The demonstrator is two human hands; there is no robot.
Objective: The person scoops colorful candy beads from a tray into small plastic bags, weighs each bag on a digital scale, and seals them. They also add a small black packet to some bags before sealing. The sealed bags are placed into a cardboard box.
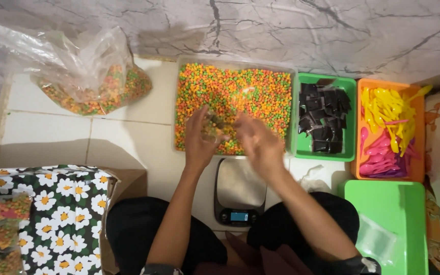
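Note:
My left hand (200, 140) and my right hand (258, 142) are both raised over the near edge of a clear tray (179, 76) full of small orange, green and yellow pellets. Between them they hold a small clear plastic bag (219, 123) with some pellets inside; it is blurred. My left hand grips the bag's side and my right hand pinches its other side. A small digital kitchen scale (239, 196) with a bare steel platform sits on the tiled floor just below the hands, between my knees.
A large clear bag of pellets (95, 84) lies at the left. A green tray of black sachets (324, 118) and an orange tray of yellow, pink and purple plastic spoons (389, 130) stand right. A green lid (388, 224) with empty bags, and a flower-patterned box (57, 214) of filled bags, flank my legs.

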